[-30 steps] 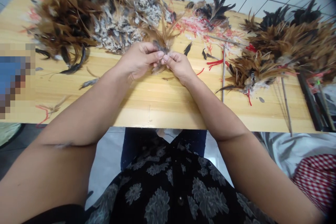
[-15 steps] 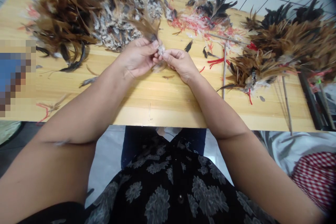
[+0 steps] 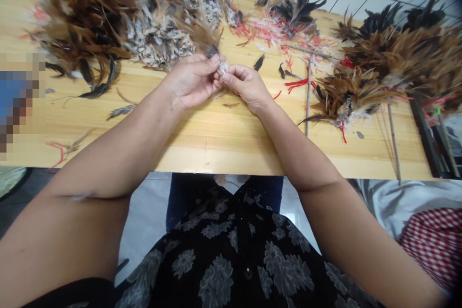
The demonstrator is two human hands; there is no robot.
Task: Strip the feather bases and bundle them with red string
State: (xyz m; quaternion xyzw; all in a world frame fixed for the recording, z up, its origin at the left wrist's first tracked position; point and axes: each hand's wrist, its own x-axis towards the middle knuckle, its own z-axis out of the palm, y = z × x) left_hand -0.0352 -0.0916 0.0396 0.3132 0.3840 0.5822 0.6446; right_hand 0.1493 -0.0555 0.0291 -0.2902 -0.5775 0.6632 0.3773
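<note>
Brown feather tuft (image 3: 204, 33), its pale downy base pinched between the fingertips of both curled hands, left hand (image 3: 191, 81) and right hand (image 3: 247, 87), forearms converging above the wooden surface (image 3: 216, 130). Around them lie a brown feather heap (image 3: 86, 24) and a grey-white down pile (image 3: 159, 41) just behind, red string scraps (image 3: 267, 31), and large feather bunches (image 3: 375, 67) at right.

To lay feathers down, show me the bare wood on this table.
The table is bare along its near edge below the right hand, and below the grey feather. Crowded along the far side: the brown feather heap, red strings and the right-hand feather bunch.
</note>
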